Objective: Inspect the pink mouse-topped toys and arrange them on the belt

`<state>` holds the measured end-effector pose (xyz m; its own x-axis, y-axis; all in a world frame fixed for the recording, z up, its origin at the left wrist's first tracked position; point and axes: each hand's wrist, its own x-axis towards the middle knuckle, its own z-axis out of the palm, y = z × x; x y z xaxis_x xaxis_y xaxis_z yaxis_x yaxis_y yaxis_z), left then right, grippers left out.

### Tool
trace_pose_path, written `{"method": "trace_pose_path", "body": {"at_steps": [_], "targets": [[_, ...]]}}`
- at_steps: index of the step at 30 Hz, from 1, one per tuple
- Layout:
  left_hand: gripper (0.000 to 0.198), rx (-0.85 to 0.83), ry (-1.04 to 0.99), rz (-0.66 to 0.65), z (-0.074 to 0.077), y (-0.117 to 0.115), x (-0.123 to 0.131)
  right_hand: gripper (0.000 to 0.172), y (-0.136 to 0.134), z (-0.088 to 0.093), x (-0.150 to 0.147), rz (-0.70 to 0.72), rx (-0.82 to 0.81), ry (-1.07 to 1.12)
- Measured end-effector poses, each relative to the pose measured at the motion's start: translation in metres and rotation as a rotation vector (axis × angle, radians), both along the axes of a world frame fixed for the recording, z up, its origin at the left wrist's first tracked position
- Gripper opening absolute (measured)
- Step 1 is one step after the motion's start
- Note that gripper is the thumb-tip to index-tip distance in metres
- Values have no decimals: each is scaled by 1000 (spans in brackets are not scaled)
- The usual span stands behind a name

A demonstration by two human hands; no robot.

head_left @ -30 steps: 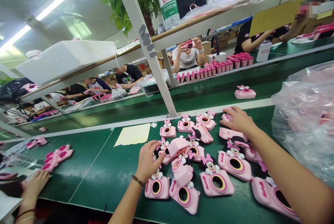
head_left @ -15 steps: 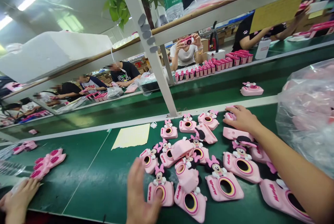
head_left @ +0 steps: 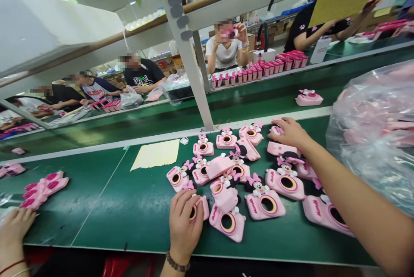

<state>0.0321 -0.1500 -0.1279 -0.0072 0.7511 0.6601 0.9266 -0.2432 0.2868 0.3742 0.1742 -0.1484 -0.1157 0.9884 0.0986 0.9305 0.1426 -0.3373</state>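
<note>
Many pink Minnie Mouse toy cameras lie scattered on the green conveyor belt [head_left: 97,212], some upright and some on their sides. My left hand [head_left: 186,221], wearing a beaded bracelet, is closed over one pink toy camera [head_left: 203,206], hiding most of it. My right hand [head_left: 287,132] lies at the far side of the group, its fingers on a small pink toy camera [head_left: 275,130]. A large toy camera [head_left: 265,203] sits between my hands. At the far left, a co-worker's hand [head_left: 13,227] rests near loose pink pieces [head_left: 43,190].
A pale yellow paper sheet [head_left: 155,154] lies behind the cameras. A bulging clear plastic bag [head_left: 371,135] of pink items is on the right. A white shelf upright [head_left: 190,66] rises beyond the belt, where co-workers sit at a second green belt [head_left: 258,104].
My left hand has come down from open above the nearest cameras and closed over one. The whole view has tilted and shifted. My right hand has barely moved.
</note>
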Motion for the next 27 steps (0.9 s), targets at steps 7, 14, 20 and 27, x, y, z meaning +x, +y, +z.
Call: {"method": "trace_pose_path", "body": {"at_steps": [7,14,20,27], "targets": [[25,-202,162,-82,5,-1,-3,65,-5,6,-1,-2,-8,14],[49,-334,75,-102,41,5,27,64,-7,7,0,11,-17,33],[42,-276,49,-175,37,15,61,64,-10,10,1,8,-20,44],[46,204,246,-121,89,4,52,64,-9,11,2,14,-18,45]]}}
